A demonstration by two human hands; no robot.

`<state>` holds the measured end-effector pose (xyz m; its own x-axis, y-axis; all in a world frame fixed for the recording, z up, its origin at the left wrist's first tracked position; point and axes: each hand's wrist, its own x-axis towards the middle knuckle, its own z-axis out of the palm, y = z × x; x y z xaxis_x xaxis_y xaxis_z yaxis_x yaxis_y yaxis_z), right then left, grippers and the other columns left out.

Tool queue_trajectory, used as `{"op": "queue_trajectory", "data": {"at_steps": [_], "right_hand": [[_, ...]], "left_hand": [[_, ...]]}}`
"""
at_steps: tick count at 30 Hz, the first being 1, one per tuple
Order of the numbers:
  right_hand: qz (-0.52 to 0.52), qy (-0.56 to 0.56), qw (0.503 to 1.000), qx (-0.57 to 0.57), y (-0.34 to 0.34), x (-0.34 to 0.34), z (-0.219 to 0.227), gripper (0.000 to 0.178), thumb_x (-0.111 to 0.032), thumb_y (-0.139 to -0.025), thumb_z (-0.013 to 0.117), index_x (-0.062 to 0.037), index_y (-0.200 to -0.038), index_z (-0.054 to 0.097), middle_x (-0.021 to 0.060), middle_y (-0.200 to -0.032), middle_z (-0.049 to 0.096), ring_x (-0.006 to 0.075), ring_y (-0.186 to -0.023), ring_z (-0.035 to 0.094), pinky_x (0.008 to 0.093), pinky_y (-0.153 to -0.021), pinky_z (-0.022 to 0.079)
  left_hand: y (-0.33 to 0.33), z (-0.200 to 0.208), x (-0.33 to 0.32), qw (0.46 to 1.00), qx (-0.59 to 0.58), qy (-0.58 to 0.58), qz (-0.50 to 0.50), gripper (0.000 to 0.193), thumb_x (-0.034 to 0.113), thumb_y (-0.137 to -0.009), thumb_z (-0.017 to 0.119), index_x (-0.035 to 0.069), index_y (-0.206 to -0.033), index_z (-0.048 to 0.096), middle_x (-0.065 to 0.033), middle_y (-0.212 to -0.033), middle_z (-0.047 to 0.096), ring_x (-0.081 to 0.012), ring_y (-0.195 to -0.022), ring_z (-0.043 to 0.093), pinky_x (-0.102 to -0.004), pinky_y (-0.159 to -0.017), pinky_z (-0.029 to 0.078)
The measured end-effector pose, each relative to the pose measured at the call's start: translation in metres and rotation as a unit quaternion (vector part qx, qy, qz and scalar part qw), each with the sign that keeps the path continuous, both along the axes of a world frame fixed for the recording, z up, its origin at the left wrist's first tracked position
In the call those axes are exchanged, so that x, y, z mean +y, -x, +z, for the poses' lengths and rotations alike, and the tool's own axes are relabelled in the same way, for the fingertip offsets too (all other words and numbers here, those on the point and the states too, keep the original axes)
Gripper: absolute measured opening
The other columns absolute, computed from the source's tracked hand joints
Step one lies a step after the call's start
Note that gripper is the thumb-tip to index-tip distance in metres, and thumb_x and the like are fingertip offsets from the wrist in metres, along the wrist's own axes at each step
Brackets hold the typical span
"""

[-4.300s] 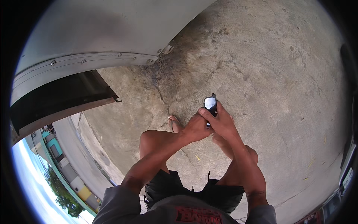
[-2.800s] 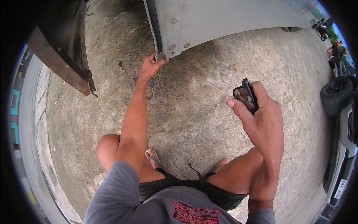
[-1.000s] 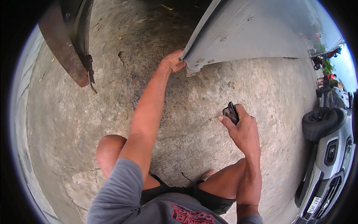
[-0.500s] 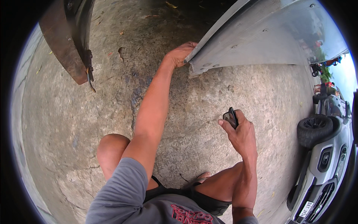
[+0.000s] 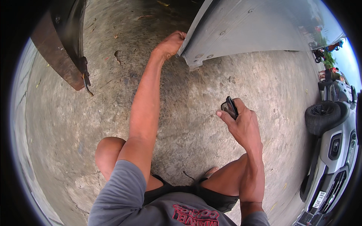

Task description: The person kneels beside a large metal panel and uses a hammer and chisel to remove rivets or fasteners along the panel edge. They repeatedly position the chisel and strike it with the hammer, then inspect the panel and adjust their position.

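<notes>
Concrete [image 5: 188, 137], darker beside grey panel [image 5: 260, 34] (damp, perhaps).

Metal panel [image 5: 249, 34] — smooth; concrete ground [image 5: 188, 120] — rough.

In my head view, the left hand [image 5: 170, 46] reaches to the near edge of a large grey metal panel [image 5: 249, 35], and I cannot see its fingertips behind that edge. I have the right hand [image 5: 244, 124] wrapped around a small black-rimmed object [image 5: 229, 108] with a glossy face, well apart from the panel, above stained concrete [image 5: 188, 113]. A rusty metal beam [image 5: 54, 52] juts in at my upper left; at far right I see a silver vehicle [image 5: 331, 158] with a thick black tyre [image 5: 322, 117].
</notes>
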<state>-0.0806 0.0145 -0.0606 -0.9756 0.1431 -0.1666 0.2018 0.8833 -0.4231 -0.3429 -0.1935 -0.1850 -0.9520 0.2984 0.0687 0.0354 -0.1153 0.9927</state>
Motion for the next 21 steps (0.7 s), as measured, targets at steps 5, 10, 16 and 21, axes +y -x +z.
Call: {"op": "queue_trajectory", "data": {"at_steps": [5,10,16,21], "right_hand": [[0.003,-0.016,1.0,0.014,-0.006,0.006,0.003,0.039,-0.034,-0.092,0.078,0.0011,-0.097,0.061,0.0222,-0.065,0.066,0.04,-0.062,0.069,0.047,-0.059,0.051],[-0.005,-0.003,1.0,0.016,-0.01,0.011,0.009,0.038,-0.033,-0.092,0.079,0.0006,-0.096,0.061,0.0216,-0.065,0.066,0.0396,-0.062,0.069,0.0467,-0.059,0.051],[0.004,0.017,0.999,0.029,-0.013,0.019,0.009,0.039,-0.034,-0.092,0.078,-0.0007,-0.09,0.057,0.0202,-0.062,0.062,0.0399,-0.059,0.066,0.0468,-0.057,0.048],[0.004,0.011,0.999,0.033,-0.016,0.024,0.014,0.04,-0.035,-0.093,0.077,-0.0011,-0.089,0.056,0.0195,-0.06,0.061,0.0399,-0.058,0.065,0.0472,-0.057,0.048]], "left_hand": [[-0.005,0.022,-0.011,0.994,0.03,0.075,-0.072,0.018,0.011,-0.093,0.071,-0.002,-0.104,0.079,-0.0051,-0.087,0.075,-0.0102,-0.072,0.063,-0.0305,-0.068,0.052],[-0.007,0.033,-0.027,0.987,0.02,0.111,-0.117,0.019,0.011,-0.094,0.069,0.0,-0.107,0.078,-0.0065,-0.09,0.076,-0.0116,-0.075,0.067,-0.03,-0.072,0.055],[-0.007,0.029,-0.05,0.991,0.01,0.008,-0.132,0.022,0.021,-0.1,0.07,0.003,-0.109,0.078,-0.0065,-0.099,0.078,-0.0159,-0.089,0.073,-0.0341,-0.085,0.058],[-0.002,0.021,-0.054,0.992,0.008,-0.02,-0.127,0.02,0.021,-0.101,0.07,0.004,-0.106,0.079,-0.0062,-0.095,0.079,-0.015,-0.083,0.073,-0.0327,-0.081,0.059]]}}
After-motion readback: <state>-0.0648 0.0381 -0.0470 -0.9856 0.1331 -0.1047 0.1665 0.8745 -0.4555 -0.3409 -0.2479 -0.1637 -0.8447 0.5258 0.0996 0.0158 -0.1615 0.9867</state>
